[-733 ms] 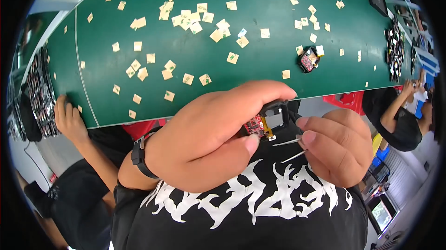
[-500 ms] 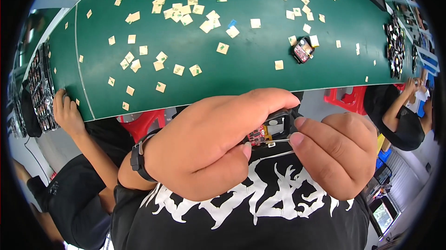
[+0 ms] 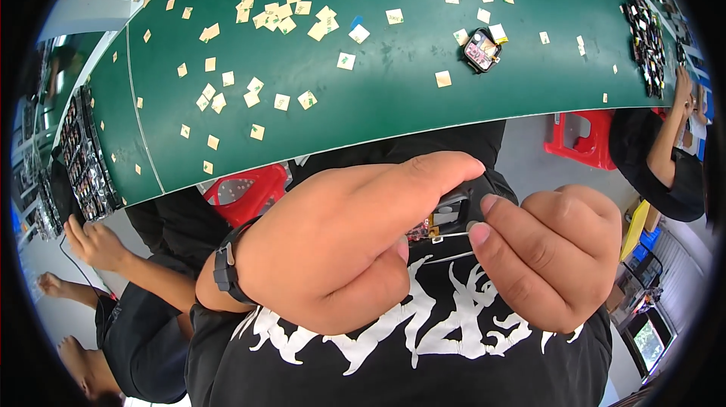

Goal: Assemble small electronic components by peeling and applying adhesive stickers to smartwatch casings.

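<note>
My left hand point(image 3: 340, 248), with a black watch on its wrist, is wrapped round a small open black device housing point(image 3: 454, 213). Part of a red circuit board point(image 3: 418, 232) shows inside it; my fingers and palm cover the rest. In a pinch of thumb and fingers, my right hand point(image 3: 556, 259) holds a thin metal tool point(image 3: 454, 236), like tweezers. Its tip is at a small white and yellow part beside the board; whether it touches cannot be made out. Both hands are in front of my chest, off the table's near edge.
Many square cream stickers point(image 3: 281, 102) are scattered over the green table point(image 3: 363, 105). A similar open black device point(image 3: 479, 52) lies at its right. Packed black parts point(image 3: 85, 154) sit at the left end, more dark parts point(image 3: 646, 44) at the right. Co-workers sit on both sides, near red stools point(image 3: 578, 139).
My view has shifted, so the table sits higher in it. The housing has tipped and shows less of its board. The left co-worker's hand has moved off the table edge.
</note>
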`<state>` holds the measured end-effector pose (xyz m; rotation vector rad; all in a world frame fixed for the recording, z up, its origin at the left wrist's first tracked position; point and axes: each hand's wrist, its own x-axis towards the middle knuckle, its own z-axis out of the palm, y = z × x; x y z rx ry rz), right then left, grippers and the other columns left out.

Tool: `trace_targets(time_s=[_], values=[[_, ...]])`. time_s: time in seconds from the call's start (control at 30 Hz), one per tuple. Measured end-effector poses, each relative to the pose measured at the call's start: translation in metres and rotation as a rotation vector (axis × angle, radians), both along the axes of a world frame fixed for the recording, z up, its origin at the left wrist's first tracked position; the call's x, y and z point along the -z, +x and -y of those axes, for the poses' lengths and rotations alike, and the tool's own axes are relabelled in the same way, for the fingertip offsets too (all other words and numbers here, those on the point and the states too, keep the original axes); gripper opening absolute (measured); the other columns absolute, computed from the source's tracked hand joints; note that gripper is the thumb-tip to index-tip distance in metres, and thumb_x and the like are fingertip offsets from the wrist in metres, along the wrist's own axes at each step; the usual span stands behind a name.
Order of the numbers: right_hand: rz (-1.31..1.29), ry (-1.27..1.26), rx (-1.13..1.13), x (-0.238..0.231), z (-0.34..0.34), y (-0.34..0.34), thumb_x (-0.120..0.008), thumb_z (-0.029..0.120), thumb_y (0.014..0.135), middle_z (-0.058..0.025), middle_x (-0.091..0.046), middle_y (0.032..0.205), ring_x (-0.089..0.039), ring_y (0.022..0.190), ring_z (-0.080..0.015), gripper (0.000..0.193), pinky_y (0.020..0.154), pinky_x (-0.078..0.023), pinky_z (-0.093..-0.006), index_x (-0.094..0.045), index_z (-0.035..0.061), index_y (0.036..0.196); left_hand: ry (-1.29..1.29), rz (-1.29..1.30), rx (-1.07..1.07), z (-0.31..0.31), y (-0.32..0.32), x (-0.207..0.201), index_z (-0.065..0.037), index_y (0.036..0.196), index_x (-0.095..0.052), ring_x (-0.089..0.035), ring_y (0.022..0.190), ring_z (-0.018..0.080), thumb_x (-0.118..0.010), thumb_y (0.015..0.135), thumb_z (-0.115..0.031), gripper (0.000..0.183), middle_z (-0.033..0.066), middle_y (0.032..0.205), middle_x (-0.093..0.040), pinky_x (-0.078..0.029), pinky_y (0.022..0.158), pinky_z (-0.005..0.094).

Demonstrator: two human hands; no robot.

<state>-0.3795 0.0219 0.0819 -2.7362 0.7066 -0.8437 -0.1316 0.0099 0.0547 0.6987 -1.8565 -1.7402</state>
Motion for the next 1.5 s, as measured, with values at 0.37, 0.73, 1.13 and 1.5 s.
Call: trace_targets(time_s=[0.37,0.73,1.13,1.5], values=[[0.012,-0.042,-0.174,-0.002,-0.006,-0.005,-0.072,0.004,0.062,-0.0140,-0.069,0.077,-0.056,0.059,-0.0171,0.024,0.042,-0.028,-0.0263,-0.068,-0.0043,0.085,0.218,-0.042,0.103,-0.014,0.004,0.000,0.015,0.136,-0.050,-0.069,0.099,0.0270,-0.048,0.071,0.002,0.067,0.0254,0.131,-0.062,-0.052,0.089,0.0313],[0.147,0.310,0.595,0.022,-0.007,-0.021,-0.078,-0.002,0.076,-0.0093,-0.068,0.092,-0.061,0.068,-0.0220,0.031,0.057,-0.047,-0.0285,-0.068,-0.0013,0.105,0.082,0.208,-0.430,-0.036,0.036,0.007,-0.001,0.129,-0.055,-0.054,0.084,0.0106,-0.053,0.099,-0.006,0.030,0.0040,0.098,-0.059,-0.046,0.078,0.0259],[0.119,0.456,0.937,0.095,0.041,-0.006,-0.085,0.011,0.076,-0.0135,-0.056,0.116,-0.060,0.105,-0.0255,0.074,0.076,-0.052,-0.0344,-0.050,0.0062,0.142,-0.137,0.747,-1.445,-0.020,0.214,0.066,0.000,0.109,-0.062,-0.057,0.062,0.0103,-0.057,0.102,-0.017,0.018,0.0044,0.078,-0.061,-0.046,0.057,0.0269],[0.164,0.676,0.887,0.088,0.065,-0.010,-0.084,0.012,0.077,-0.0066,-0.056,0.099,-0.058,0.082,-0.0179,0.063,0.073,-0.051,-0.0307,-0.057,0.0041,0.134,-0.284,1.100,-1.461,-0.001,0.316,0.113,0.006,0.098,-0.064,-0.061,0.079,0.0347,-0.058,0.100,-0.034,0.041,0.0208,0.085,-0.065,-0.049,0.075,0.0408]])
